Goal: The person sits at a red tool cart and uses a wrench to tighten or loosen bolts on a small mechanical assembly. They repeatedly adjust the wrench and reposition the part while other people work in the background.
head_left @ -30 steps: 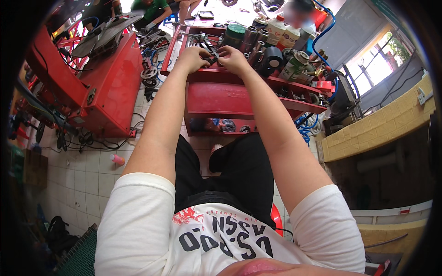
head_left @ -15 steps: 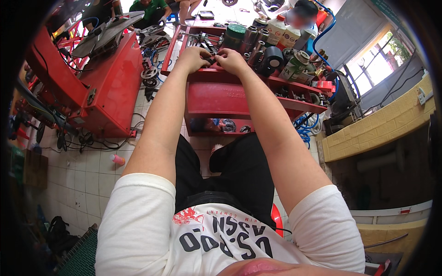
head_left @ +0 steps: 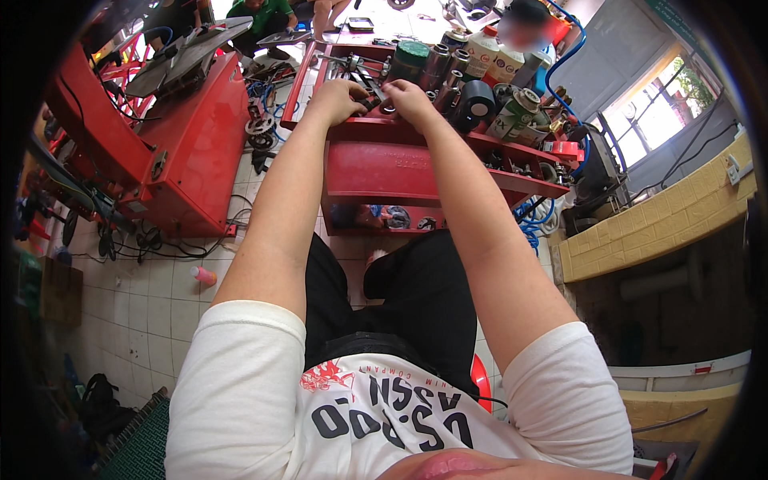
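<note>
Both my hands reach over the near edge of a red tool cart's top tray (head_left: pixel 368 128). My left hand (head_left: pixel 340 102) is closed, its fingers curled against a small dark part (head_left: pixel 370 103) whose kind I cannot make out. Just to the right, my right hand (head_left: pixel 409 98) points down into the tray with its fingers bent together. They touch a small dark metal piece (head_left: pixel 388 106), too small to name. Loose metal tools (head_left: pixel 360 70) lie just beyond my hands. A green-lidded jar (head_left: pixel 410 58) stands behind my right hand.
Metal cylinders (head_left: pixel 434 64), a black can (head_left: pixel 476 104), a green-and-white can (head_left: pixel 518 112) and a white bottle with a red cap (head_left: pixel 482 52) crowd the cart's right side. A red machine (head_left: pixel 192 152) stands left. A pink bottle (head_left: pixel 205 276) is on the floor. People are at the back.
My right hand has shifted slightly right, and the gap between my hands is wider. At the back left, a person in green has changed posture.
</note>
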`<state>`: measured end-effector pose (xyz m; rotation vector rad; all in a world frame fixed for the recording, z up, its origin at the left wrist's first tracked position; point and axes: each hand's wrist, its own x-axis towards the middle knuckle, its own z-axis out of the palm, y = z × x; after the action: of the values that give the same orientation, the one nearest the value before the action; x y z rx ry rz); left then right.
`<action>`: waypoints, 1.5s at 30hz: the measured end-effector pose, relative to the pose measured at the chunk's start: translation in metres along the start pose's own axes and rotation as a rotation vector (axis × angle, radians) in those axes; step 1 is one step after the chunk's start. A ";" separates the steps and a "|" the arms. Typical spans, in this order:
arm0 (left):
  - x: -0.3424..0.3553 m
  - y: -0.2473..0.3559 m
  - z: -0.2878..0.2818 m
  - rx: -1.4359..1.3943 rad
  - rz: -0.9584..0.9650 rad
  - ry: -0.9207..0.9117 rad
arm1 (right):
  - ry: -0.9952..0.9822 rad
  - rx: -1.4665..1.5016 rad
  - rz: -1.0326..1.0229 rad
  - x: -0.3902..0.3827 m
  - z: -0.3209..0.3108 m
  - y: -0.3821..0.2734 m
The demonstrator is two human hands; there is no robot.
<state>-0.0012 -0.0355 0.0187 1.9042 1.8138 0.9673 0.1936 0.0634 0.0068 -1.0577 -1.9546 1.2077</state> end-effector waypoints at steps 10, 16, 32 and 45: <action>-0.001 0.001 0.001 0.007 0.000 0.002 | 0.076 0.477 0.271 -0.013 -0.025 -0.014; -0.002 0.003 0.000 0.018 0.002 0.001 | 0.037 0.340 0.178 -0.010 -0.021 -0.006; -0.003 0.005 -0.003 0.010 0.002 -0.010 | -0.003 -0.357 -0.177 0.000 0.000 0.009; -0.004 0.007 -0.003 0.005 -0.009 -0.022 | -0.015 -0.311 -0.097 0.010 0.005 0.016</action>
<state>0.0022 -0.0415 0.0249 1.9004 1.8127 0.9355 0.1894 0.0739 -0.0090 -1.0913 -2.2282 0.8802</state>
